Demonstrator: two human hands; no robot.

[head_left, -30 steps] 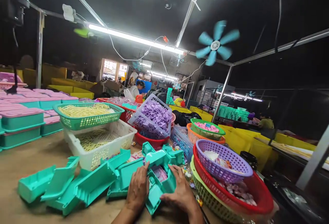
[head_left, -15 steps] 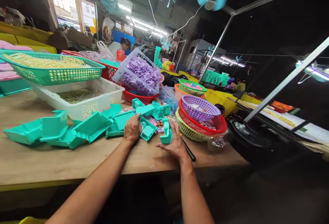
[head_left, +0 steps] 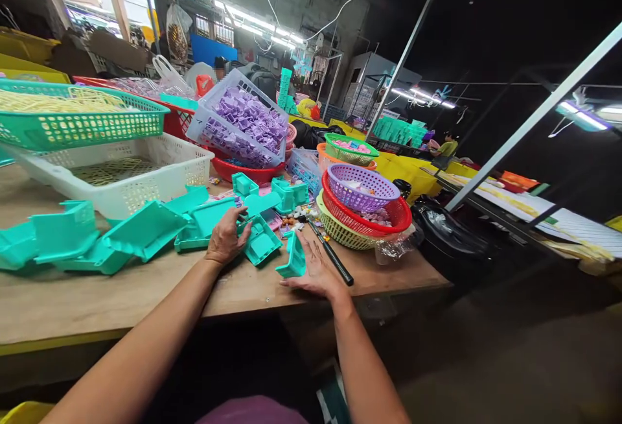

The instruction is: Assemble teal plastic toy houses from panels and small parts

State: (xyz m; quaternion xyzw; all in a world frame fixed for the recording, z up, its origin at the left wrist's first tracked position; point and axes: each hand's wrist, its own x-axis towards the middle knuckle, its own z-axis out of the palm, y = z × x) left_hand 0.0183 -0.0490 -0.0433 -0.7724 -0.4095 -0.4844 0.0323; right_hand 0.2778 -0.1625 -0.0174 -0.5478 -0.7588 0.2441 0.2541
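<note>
My right hand [head_left: 318, 268] holds a small teal plastic part [head_left: 295, 257], propped up between the thumb and the fingers just over the table. Its inner side faces left. My left hand [head_left: 226, 237] has its fingers and thumb curled at the near-left edge of a teal compartmented plastic part [head_left: 262, 241], which lies on the wood; the fingertips are partly hidden. Behind it are more teal parts, among them a boxy one [head_left: 290, 194]. A black-handled tool [head_left: 335, 259] lies to the right of my right hand. Small coloured pieces [head_left: 294, 218] are scattered beyond the hands.
Teal trays [head_left: 146, 233] overlap along the left. Behind them a green basket [head_left: 104, 129] of yellow strands rests on a white crate [head_left: 168, 181]. A tilted crate of purple pieces [head_left: 250, 119] stands mid-back. Stacked baskets [head_left: 367, 200] sit at right, near the table edge.
The view has swung, so the table contents appear further left. My right hand has turned the small teal part and lowered it slightly. My left hand has shifted its fingers to the compartmented part's edge.
</note>
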